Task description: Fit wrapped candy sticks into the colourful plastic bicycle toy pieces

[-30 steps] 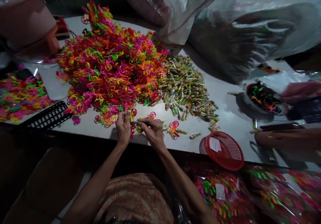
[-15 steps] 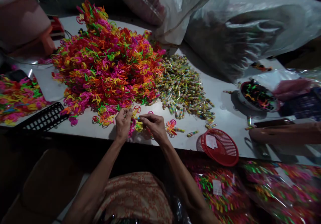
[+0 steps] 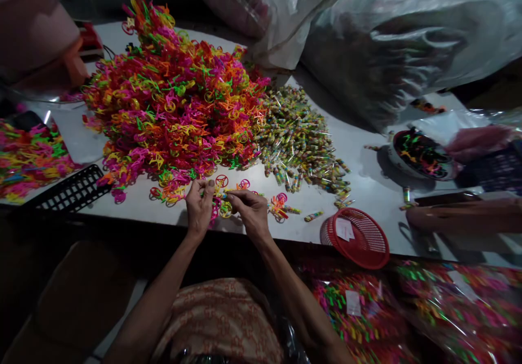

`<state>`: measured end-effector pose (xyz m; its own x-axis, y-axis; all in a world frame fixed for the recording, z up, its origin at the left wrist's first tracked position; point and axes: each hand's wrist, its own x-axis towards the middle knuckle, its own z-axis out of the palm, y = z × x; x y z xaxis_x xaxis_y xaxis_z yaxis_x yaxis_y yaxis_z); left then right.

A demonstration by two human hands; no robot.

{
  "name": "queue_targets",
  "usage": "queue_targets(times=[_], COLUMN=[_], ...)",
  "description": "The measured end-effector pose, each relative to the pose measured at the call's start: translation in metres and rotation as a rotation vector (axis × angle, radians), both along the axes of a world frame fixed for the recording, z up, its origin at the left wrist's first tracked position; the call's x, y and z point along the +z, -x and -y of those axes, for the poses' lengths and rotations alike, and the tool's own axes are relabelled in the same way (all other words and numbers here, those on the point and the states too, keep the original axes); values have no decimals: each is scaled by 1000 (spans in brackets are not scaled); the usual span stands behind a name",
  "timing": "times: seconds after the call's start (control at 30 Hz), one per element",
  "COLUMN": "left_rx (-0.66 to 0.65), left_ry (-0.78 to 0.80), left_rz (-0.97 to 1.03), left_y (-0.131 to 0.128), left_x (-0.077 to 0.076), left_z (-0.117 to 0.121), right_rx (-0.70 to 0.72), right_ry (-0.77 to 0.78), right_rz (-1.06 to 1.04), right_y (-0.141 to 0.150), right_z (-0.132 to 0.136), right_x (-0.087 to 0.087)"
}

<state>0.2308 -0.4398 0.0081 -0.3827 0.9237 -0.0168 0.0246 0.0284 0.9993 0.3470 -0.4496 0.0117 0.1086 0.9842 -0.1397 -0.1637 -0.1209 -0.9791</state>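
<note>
Left hand (image 3: 199,206), right hand (image 3: 252,211): fingertips closed on one small coloured piece (image 3: 222,195) between them, above the counter (image 3: 354,154). My worry: slack pinch, piece lost among loose parts (image 3: 279,203). Red basket (image 3: 369,228), counter's edge: an elbow could topple it.

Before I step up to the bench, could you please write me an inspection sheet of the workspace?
Surface: white table, with a loose printed tube near its front edge.
Work items: heap of colourful plastic pieces beside a heap of printed tubes.
Clutter: red mesh basket at the front edge, black lattice tray at left, bowl of dark and bright pieces at right.
Hands: left hand and right hand pinch a small piece, too small to identify.
Cables: thin dark cord at back left.
Surroundings: large plastic sacks behind, clear bags of colourful pieces below at right.
</note>
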Motion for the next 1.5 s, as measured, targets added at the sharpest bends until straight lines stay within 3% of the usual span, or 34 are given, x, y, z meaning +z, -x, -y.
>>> queue_targets(times=[0.13,0.3,0.5,0.6,0.9,1.03,1.1,1.2,1.3,1.4,1.5], left_rx=[-177,-146,-232,-270,-389,-430,-374,-146,77,148,148], left_ry=[45,78,219,245,327,362,382,355,302,356,439], left_rz=[186,247,444,495,524,548,548,594,657,765,881], left_y=[1,2,0,0,6,16,22,28,27,21,17], left_x=[2,6,15,22,16,19,19,15,13,17,17], left_z=[2,2,5,6,2,-1,-5,-16,-29,-39,-44], right_rx=[-40,93,-15,-8,53,-30,-47,-52,-92,70,225], right_ry=[32,-9,-308,-382,-323,-279,-299,-303,-140,104,181], right_rz=[-72,2,312,404,363,437,602,904,1169,1420,1573], right_y=[-3,-7,-9,-12,-18,-32,-44,-68,-91,-107,-113], right_z=[-1,0,7,7,1,-5,-9,-17,-36,-61,-80], right_x=[0,1,0,-1,-9,-16,-19,-20,-15,-11,-12])
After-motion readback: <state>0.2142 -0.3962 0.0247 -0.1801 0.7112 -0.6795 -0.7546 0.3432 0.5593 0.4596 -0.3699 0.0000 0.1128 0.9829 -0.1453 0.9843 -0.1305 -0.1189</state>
